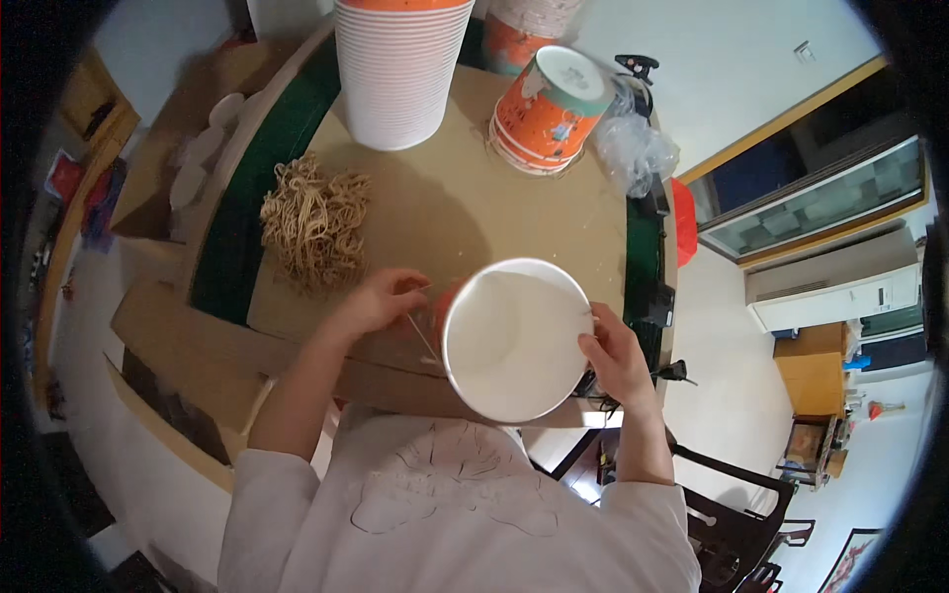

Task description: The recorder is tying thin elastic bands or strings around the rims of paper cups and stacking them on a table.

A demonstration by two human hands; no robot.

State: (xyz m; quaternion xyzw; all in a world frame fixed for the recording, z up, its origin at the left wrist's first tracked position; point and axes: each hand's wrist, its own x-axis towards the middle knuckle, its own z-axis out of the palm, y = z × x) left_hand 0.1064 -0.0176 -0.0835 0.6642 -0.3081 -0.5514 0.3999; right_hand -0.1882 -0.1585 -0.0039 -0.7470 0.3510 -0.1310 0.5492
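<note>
White paper bowl (514,341) between both grips: right hand (618,358) on rim, left hand (381,301) beside.

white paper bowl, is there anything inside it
No, the white paper bowl shows only a bare white inside, held at its rim by the right hand and left hand.

A room in a home, used as a makeshift packing spot. A cardboard-covered tabletop (435,212) lies beyond the person's left hand (381,299) and holds a tall stack of white paper bowls (399,74), orange printed paper cups (549,114) and a heap of tan rubber bands (314,222). Past the right hand (615,358), to its right, stand a white air conditioner unit (840,287), a wooden cabinet (816,371) and glass-paned doors (820,198). A dark wooden chair (736,524) sits below that hand.
</note>
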